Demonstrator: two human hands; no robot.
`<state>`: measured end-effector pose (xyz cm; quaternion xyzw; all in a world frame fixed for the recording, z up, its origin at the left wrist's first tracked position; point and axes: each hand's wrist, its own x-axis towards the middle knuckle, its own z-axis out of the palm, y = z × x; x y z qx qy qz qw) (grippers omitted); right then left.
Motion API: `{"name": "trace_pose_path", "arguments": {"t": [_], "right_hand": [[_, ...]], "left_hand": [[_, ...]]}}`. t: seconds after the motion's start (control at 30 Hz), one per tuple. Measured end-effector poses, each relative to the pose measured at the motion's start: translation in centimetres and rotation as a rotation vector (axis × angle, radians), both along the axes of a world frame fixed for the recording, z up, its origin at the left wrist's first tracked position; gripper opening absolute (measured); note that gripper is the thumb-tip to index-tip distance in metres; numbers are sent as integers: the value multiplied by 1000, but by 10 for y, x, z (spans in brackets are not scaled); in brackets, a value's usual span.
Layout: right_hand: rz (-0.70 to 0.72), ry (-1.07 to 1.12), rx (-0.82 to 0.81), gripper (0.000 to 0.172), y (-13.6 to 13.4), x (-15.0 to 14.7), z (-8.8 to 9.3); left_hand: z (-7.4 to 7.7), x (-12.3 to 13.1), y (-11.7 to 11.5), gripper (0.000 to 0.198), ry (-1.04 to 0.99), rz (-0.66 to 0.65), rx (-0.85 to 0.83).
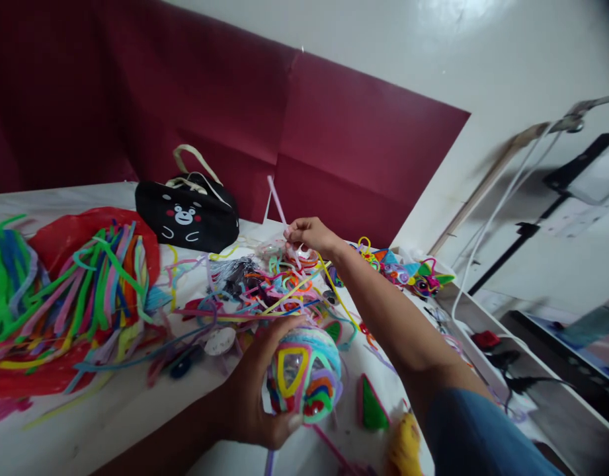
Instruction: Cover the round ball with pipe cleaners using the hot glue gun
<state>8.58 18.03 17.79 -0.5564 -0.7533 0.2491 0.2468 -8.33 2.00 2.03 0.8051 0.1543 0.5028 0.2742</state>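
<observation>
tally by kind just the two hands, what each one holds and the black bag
Hands: 2 (left hand, right hand)
Multicoloured ball: 1, held in the left hand
Pale pink strip: 1, held in the right hand
Black bag: 1
Total: 5
</observation>
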Motion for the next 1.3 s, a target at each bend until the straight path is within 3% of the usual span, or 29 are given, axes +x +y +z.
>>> {"name": "trace_pose_path", "arguments": {"t": [0.13,0.3,0.47,0.57,0.73,0.8,0.93,1.13,1.3], "right_hand": [[52,-97,-122,18,-11,-3,-5],[-4,-352,-222,24,4,-19,-33],[-50,-521,-119,32,14,-28,-54],[15,-522,0,32,5,-35,-57],[378,-447,50,21,-10,-69,-63],[425,-420,44,11,-10,-78,-67],[323,-269,127,7,-2,-70,-64],[128,176,236,13,7,-32,-44],[91,498,228,10,-3,-17,-29]], "left_hand": [[-4,3,1,103,-10,-51,19],[-4,5,1,105,-6,-88,21],[2,7,-1,110,25,-116,57],[4,8,-1,112,9,-118,98],[4,6,-7,112,49,-113,88],[4,5,-8,112,86,-101,84],[4,7,-5,111,25,-123,126],[6,8,-4,106,55,-120,68],[7,6,-3,108,38,-133,52]]}}
